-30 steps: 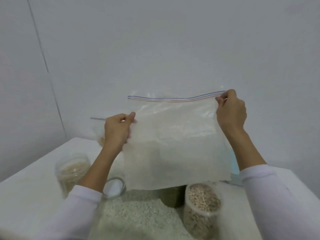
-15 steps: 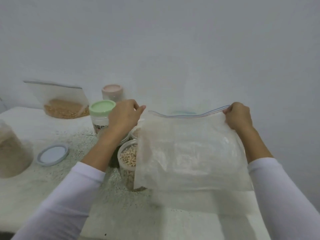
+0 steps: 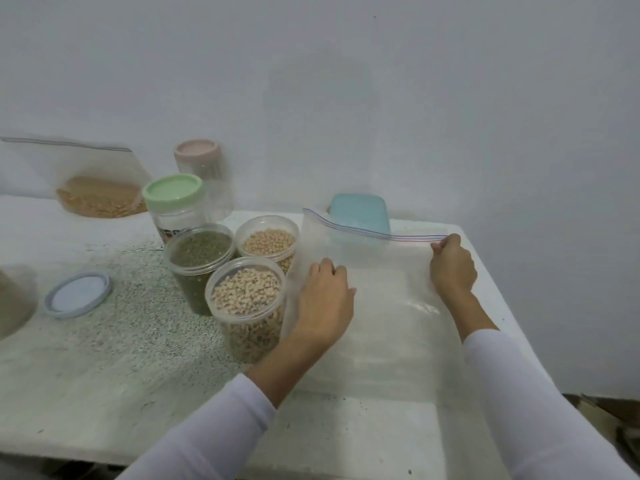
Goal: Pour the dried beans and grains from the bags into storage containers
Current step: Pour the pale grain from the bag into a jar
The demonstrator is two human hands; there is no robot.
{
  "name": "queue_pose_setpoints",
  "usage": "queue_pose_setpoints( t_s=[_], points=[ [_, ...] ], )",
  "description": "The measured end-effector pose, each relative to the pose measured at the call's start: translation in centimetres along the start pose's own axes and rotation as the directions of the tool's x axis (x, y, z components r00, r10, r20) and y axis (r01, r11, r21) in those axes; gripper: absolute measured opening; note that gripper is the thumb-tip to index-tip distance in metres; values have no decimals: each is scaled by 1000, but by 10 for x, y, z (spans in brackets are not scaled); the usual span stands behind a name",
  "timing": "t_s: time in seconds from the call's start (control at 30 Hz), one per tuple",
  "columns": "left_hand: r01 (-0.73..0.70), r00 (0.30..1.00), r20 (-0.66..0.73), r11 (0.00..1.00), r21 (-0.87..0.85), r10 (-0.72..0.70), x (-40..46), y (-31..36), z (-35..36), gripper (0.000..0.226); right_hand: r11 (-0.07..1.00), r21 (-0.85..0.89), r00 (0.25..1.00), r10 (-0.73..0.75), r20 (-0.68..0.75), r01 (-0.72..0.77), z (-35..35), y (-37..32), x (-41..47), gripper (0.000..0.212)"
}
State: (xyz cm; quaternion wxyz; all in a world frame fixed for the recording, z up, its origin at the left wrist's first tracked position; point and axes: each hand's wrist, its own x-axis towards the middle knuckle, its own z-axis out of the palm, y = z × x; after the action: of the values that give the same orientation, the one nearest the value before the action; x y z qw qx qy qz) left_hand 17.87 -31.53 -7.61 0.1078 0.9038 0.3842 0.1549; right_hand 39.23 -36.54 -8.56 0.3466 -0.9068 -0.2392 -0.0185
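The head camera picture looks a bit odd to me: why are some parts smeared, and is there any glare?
In the head view, the left edge is blurred, smearing the bag of grain; wide-angle distortion bends the table edge; lighting is flat and dim, shadows faint; a small glare patch sits on the empty bag between the hands.

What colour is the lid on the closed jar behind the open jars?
Pale green lid, seen in the head view.

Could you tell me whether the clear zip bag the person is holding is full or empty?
Empty: the zip bag lies flat and see-through on the table, with no beans or grains visible inside it.
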Motion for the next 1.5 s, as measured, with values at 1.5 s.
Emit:
queue_pose_setpoints(
  t_s=[1.5],
  points=[
    [18, 961, 264, 968, 251, -86, 48, -21, 56, 68, 755, -199, 775, -571, 272, 625, 63, -55, 4, 41]
  ],
)
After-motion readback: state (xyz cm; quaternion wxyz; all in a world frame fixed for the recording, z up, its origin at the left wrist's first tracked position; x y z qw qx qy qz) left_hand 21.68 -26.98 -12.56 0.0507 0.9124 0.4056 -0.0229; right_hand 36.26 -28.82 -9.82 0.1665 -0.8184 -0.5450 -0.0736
